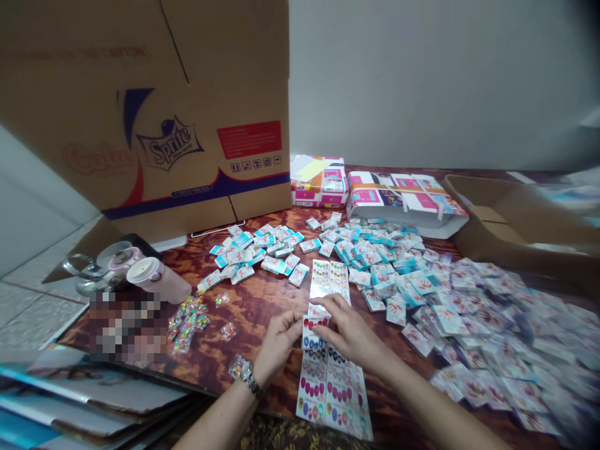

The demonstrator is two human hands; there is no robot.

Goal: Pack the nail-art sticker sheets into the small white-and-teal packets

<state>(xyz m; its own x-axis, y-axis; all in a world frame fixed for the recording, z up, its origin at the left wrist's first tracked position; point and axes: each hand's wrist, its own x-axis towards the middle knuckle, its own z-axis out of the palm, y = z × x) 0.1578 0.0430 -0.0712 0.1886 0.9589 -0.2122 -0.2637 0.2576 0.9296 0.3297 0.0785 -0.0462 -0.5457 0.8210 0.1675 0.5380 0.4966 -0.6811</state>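
Both hands work together low over the table [253, 306], at a small printed sheet [316, 324] with red nail shapes along its edge; the sheet sits between the hands, just above a longer sheet of nail-design prints [330, 390] lying flat near the table's front edge; a second printed sheet [329, 281] lies just beyond them, close to the fingers of the right hand [347, 331].

The left hand [276, 347], with a metal wristwatch [250, 379] on its wrist, has a narrow grip on the small sheet's left side; the right hand's grip is also narrow, its fingers laid across the sheet's upper edge, though how firmly it holds cannot be told from this view.

Small white-and-teal packets [398, 281] lie scattered in heaps across the table to the right and ahead; clear bags of colourful pieces [187, 322] lie to the left, beside a pink tumbler [157, 280]; a Sprite cardboard carton [150, 125] stands behind them; wrapped bundles [403, 200] and a shallow cardboard box [497, 219] sit at the far right.
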